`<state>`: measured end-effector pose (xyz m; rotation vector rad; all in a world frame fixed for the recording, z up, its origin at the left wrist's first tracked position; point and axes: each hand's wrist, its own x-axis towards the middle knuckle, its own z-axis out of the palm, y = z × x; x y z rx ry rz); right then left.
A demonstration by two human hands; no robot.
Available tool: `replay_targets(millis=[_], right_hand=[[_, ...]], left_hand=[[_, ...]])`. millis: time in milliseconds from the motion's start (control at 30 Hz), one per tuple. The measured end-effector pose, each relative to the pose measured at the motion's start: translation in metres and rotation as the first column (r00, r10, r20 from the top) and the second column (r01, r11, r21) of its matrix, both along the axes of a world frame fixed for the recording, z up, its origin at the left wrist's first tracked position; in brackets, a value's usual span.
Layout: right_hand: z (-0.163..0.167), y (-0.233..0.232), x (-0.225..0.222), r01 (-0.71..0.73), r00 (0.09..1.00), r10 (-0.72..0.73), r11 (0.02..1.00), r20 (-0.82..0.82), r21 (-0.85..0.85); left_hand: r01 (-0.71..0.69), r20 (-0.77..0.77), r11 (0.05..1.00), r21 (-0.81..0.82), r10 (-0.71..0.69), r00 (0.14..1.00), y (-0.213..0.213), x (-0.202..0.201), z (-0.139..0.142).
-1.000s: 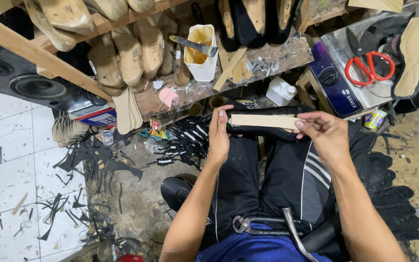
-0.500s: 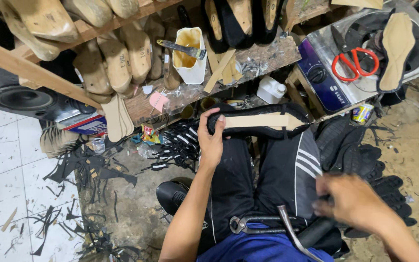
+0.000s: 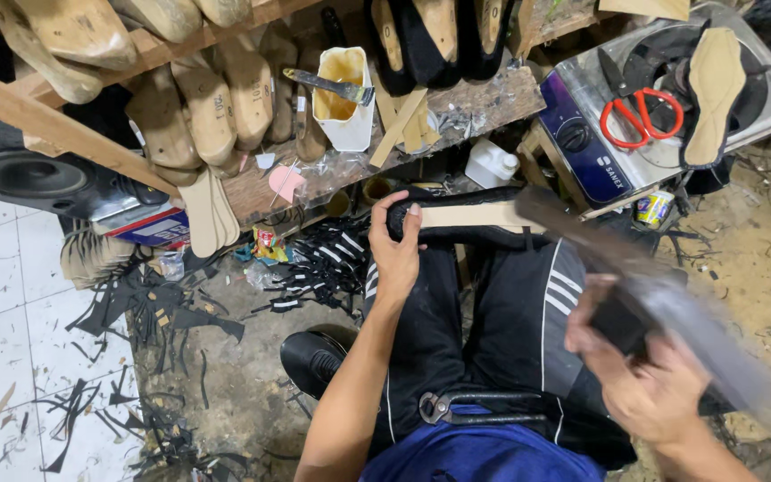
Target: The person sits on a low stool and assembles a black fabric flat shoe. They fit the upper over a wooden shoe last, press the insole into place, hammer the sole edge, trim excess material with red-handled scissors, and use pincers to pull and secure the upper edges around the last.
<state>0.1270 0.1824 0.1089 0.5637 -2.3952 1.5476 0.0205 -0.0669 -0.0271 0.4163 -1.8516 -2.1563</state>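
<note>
The wooden shelf (image 3: 457, 112) is the landmark. On it stands a white glue cup (image 3: 343, 98) with a brush (image 3: 327, 85). Wooden lasts (image 3: 211, 112) lean at its left end. A speaker (image 3: 33, 174) sits left of it. Right of it, red scissors (image 3: 640, 116) lie on a stove (image 3: 609, 143). Below it, black scraps (image 3: 149, 308) cover the floor.

We count one shoe (image 3: 457, 219) on our lap, one pair of red scissors (image 3: 640, 114), one stove (image 3: 662, 107), one white cup (image 3: 343, 98), one speaker (image 3: 33, 174), one white bottle (image 3: 491, 163), one pair of pincers (image 3: 475, 407), two hands.
</note>
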Motion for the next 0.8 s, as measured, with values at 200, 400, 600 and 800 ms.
replay_targets(millis=[200, 400, 600, 800], right_hand=[[-0.061, -0.068, -0.046, -0.027, 0.967, 0.038, 0.998, -0.250, 0.050], [-0.068, -0.056, -0.050, 0.211, 0.892, -0.223, 0.975, 0.393, 0.073], [-0.077, -0.060, -0.039, -0.014, 0.977, -0.061, 0.937, -0.205, -0.348], [-0.073, -0.035, -0.044, 0.255, 0.871, -0.307, 0.950, 0.383, 0.181]], left_hand=[[-0.013, -0.002, 1.000, -0.012, 0.013, 1.000, -0.004, 0.001, 0.001], [-0.041, -0.012, 0.997, -0.064, 0.040, 0.999, -0.005, -0.002, 0.002], [-0.047, -0.005, 0.998, -0.051, 0.047, 0.999, -0.001, -0.003, -0.002], [-0.031, 0.006, 0.999, -0.040, 0.031, 1.000, 0.004, -0.004, -0.006]])
